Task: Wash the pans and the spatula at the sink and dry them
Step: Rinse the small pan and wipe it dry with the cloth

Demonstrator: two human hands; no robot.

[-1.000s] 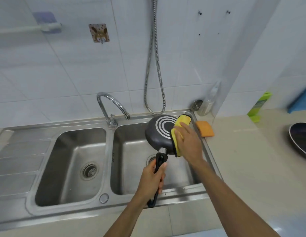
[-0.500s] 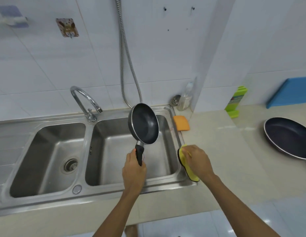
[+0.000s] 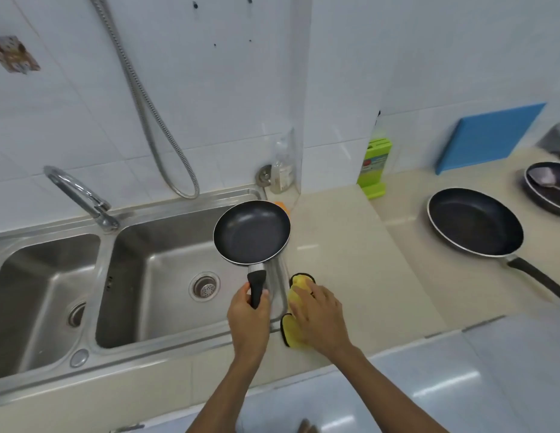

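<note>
My left hand (image 3: 249,314) grips the black handle of a small black frying pan (image 3: 251,232), held face up over the right edge of the right sink basin (image 3: 166,276). My right hand (image 3: 319,314) presses flat on a yellow cloth (image 3: 295,331) lying on the counter beside the sink rim. A large black pan (image 3: 474,221) rests on the counter at the right. Behind it, at the frame's right edge, another dark pan (image 3: 546,190) holds what looks like the spatula (image 3: 546,178).
A double steel sink with a curved tap (image 3: 81,198) and a hanging shower hose (image 3: 153,110). An orange sponge (image 3: 283,205), a clear bottle (image 3: 281,170), a green knife block (image 3: 375,167) and a blue board (image 3: 488,137) stand along the wall. Beige counter (image 3: 350,260) lies between sink and large pan.
The small pan was turned from bottom up to face up and carried rightward. My right hand took the yellow cloth off the pan and laid it on the counter. The view swung right.
</note>
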